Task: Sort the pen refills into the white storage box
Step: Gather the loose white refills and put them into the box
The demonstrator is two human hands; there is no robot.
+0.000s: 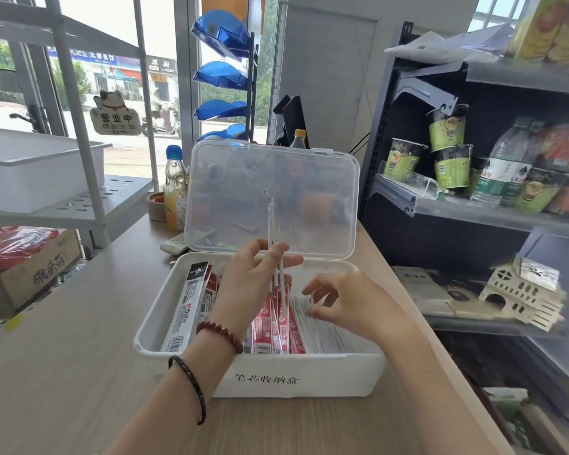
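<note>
The white storage box (296,376) stands on the wooden counter with its clear lid (270,198) tilted up at the back. Inside lie a grey-black refill packet (186,307) at the left, red refill packets (278,326) in the middle and loose white refills (326,326) at the right. My left hand (250,277) hovers over the box and pinches a couple of thin white refills (271,224) that point upward. My right hand (342,300) is over the loose white refills, fingers spread and touching them, holding nothing that I can see.
An orange drink bottle (174,192) and a tape roll (156,205) stand behind the box at the left. A dark shelf unit with cup noodles (447,149) and a wooden model house (523,293) runs along the right. A white bin (40,169) sits on the left rack.
</note>
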